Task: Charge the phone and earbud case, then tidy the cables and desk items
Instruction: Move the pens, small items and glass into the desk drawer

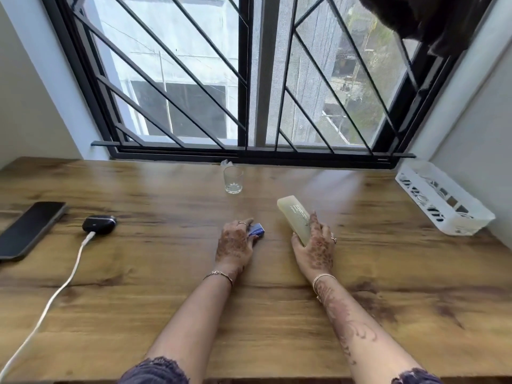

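A black phone lies at the desk's left edge. Beside it sits a dark earbud case with a white cable plugged into its near side; the cable runs off the front left. At mid-desk my left hand pinches a small blue object against the wood. Just to the right, my right hand grips a pale yellowish flat tube, lifted at an angle.
An empty drinking glass stands near the window sill, with a scrap of clear plastic behind it. A white slotted plastic basket sits at the right edge. The wooden desk ends at a barred window.
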The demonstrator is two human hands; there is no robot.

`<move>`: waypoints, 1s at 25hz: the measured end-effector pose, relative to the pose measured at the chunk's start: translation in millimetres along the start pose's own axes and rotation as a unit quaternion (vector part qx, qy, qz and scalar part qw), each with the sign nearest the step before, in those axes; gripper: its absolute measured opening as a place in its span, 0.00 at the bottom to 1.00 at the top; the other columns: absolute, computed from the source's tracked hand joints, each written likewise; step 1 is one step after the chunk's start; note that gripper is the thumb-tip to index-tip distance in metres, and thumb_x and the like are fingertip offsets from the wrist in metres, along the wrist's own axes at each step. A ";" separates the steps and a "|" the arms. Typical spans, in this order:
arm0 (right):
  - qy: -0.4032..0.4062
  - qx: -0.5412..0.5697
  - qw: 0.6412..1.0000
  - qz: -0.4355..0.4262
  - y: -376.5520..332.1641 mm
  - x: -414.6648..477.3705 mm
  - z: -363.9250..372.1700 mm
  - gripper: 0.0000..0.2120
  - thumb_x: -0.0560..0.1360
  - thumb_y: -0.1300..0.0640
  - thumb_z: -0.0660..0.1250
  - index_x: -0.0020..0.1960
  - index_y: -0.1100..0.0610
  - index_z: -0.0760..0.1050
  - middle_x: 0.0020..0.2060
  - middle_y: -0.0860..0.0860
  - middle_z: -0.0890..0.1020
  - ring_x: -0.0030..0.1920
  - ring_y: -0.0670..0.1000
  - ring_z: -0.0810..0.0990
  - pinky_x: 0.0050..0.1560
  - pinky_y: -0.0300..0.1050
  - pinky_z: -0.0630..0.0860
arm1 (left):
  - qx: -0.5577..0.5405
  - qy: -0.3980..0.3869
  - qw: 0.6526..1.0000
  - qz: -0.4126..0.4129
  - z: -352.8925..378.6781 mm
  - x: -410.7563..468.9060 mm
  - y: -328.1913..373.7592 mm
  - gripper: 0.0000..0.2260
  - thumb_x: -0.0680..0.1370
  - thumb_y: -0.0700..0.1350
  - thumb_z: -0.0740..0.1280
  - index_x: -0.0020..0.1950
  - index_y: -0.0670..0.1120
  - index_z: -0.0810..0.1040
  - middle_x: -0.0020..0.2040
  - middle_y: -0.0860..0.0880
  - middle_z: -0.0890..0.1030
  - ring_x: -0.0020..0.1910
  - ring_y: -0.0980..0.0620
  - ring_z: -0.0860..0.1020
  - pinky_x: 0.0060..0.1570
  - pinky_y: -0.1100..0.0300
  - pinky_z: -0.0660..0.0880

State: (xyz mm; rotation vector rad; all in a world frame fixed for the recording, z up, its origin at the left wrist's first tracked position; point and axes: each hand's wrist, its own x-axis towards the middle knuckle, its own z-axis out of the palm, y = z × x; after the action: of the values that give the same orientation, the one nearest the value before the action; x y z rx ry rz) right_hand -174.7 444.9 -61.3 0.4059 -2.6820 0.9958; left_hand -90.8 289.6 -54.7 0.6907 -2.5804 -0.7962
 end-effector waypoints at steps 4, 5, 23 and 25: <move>-0.010 0.009 1.000 0.000 10.2 -52.8 -37.5 0.34 0.69 0.50 0.71 0.72 0.57 0.66 0.60 0.57 0.75 0.61 0.59 0.73 0.66 0.49 0.64 | -0.022 -0.024 0.999 0.008 -7.9 -58.5 25.0 0.21 0.76 0.44 0.68 0.69 0.47 0.73 0.61 0.47 0.79 0.62 0.47 0.75 0.62 0.58 0.70; -0.013 0.009 1.000 0.004 13.7 -67.8 -48.1 0.34 0.69 0.49 0.71 0.71 0.57 0.67 0.60 0.57 0.75 0.61 0.58 0.73 0.66 0.48 0.65 | -0.034 -0.031 0.999 0.008 -8.7 -73.8 30.9 0.21 0.75 0.43 0.69 0.68 0.47 0.73 0.60 0.46 0.79 0.61 0.47 0.75 0.62 0.58 0.70; -0.074 -0.005 0.993 0.095 113.8 -296.2 -228.4 0.31 0.70 0.47 0.70 0.65 0.60 0.62 0.59 0.56 0.71 0.58 0.56 0.72 0.61 0.52 0.71 | 0.003 -0.091 0.996 0.007 -8.8 -340.1 89.3 0.22 0.72 0.50 0.72 0.65 0.58 0.71 0.57 0.56 0.80 0.58 0.55 0.72 0.60 0.59 0.72; -0.092 -0.011 0.988 0.120 124.5 -305.5 -228.6 0.31 0.69 0.46 0.70 0.64 0.59 0.61 0.59 0.55 0.70 0.58 0.57 0.73 0.61 0.52 0.71 | -0.009 -0.100 0.995 0.007 -2.9 -345.9 94.5 0.22 0.72 0.49 0.72 0.65 0.57 0.72 0.57 0.55 0.80 0.58 0.55 0.72 0.60 0.58 0.72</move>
State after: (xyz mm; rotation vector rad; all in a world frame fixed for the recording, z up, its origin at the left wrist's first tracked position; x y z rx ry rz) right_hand 97.8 739.5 -67.2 0.1800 -2.9606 1.0367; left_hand 161.1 544.7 -59.6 0.6138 -2.7490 -0.9247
